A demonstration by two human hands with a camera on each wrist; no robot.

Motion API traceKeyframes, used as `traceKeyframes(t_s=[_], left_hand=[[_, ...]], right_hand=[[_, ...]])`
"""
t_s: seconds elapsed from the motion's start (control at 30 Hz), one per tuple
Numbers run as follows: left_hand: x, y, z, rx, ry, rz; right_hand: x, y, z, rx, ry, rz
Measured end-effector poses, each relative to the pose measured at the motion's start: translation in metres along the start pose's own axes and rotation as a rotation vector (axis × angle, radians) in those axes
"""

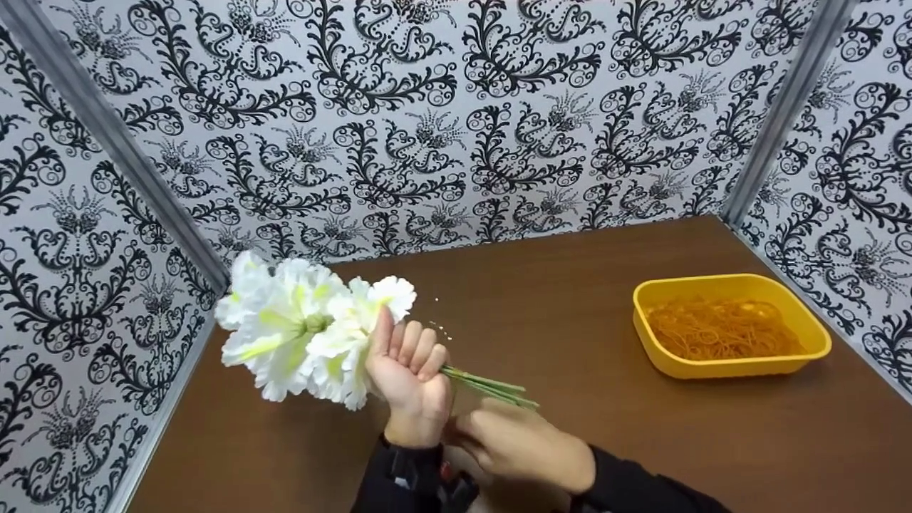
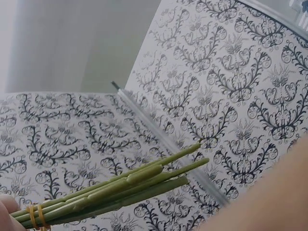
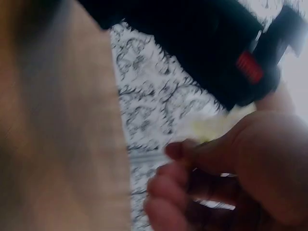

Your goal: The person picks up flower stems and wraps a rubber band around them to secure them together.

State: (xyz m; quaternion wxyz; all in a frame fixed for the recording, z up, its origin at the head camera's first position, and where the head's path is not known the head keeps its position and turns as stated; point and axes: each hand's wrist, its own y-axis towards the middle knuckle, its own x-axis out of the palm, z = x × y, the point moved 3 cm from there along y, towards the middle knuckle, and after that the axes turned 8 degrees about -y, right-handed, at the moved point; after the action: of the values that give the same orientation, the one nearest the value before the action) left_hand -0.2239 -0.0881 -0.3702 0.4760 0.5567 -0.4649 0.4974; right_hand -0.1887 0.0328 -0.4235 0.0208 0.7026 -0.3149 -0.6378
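Note:
A bunch of white artificial flowers (image 1: 285, 349) with yellow-green centres lies tilted to the left above the table. My left hand (image 1: 412, 367) grips its green stems (image 1: 493, 388) just below the blooms. The cut ends stick out to the right. In the left wrist view, orange rubber bands (image 2: 38, 216) circle the stems (image 2: 120, 190) close to the fingers. Just below the stems, beside the left wrist, is my right hand (image 1: 520, 443), blurred. Its fingers (image 3: 166, 192) are curled near the thumb in the right wrist view; whether they pinch anything is unclear.
A yellow plastic tub (image 1: 734, 369) of loose orange rubber bands (image 1: 719, 331) stands at the right on the brown table (image 1: 541, 299). Small white specks lie behind the left hand. Patterned panels (image 1: 456, 128) border the table at the back and sides.

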Motion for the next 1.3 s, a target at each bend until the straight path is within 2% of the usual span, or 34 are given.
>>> traceKeyframes(t_s=[0.13, 0.3, 0.37, 0.43, 0.6, 0.73, 0.87, 1.0, 1.07, 1.17, 1.3], left_hand=[[-0.003, 0.008, 0.01, 0.062, 0.007, 0.0], [-0.008, 0.012, 0.017, 0.099, 0.037, -0.003], [-0.009, 0.012, 0.018, 0.115, 0.069, -0.01], [-0.011, 0.013, 0.017, 0.13, 0.111, -0.023], [-0.009, 0.01, 0.012, 0.114, 0.19, -0.081], [-0.004, 0.004, 0.005, 0.072, 0.246, -0.116], [-0.003, -0.001, -0.003, 0.023, 0.294, -0.12], [-0.002, -0.005, -0.01, -0.052, 0.311, -0.127], [-0.001, -0.008, -0.013, -0.091, 0.308, -0.132], [0.001, -0.012, -0.017, -0.138, 0.28, -0.134], [0.001, -0.014, -0.02, -0.146, 0.208, -0.108]], right_hand=[[-0.015, -0.006, -0.018, 0.041, -0.175, -0.008], [-0.037, -0.014, -0.033, 0.029, -0.255, -0.003], [-0.047, -0.016, -0.034, 0.009, -0.249, 0.023], [-0.057, -0.019, -0.034, -0.032, -0.232, 0.085], [-0.081, -0.022, -0.025, -0.099, -0.142, 0.293], [-0.095, -0.022, -0.012, -0.082, -0.043, 0.402], [-0.103, -0.021, 0.007, -0.023, -0.012, 0.476], [-0.101, -0.02, 0.034, 0.079, -0.005, 0.518], [-0.093, -0.019, 0.049, 0.132, 0.015, 0.503], [-0.075, -0.014, 0.068, 0.18, 0.054, 0.449], [-0.042, -0.005, 0.074, 0.162, 0.065, 0.323]])
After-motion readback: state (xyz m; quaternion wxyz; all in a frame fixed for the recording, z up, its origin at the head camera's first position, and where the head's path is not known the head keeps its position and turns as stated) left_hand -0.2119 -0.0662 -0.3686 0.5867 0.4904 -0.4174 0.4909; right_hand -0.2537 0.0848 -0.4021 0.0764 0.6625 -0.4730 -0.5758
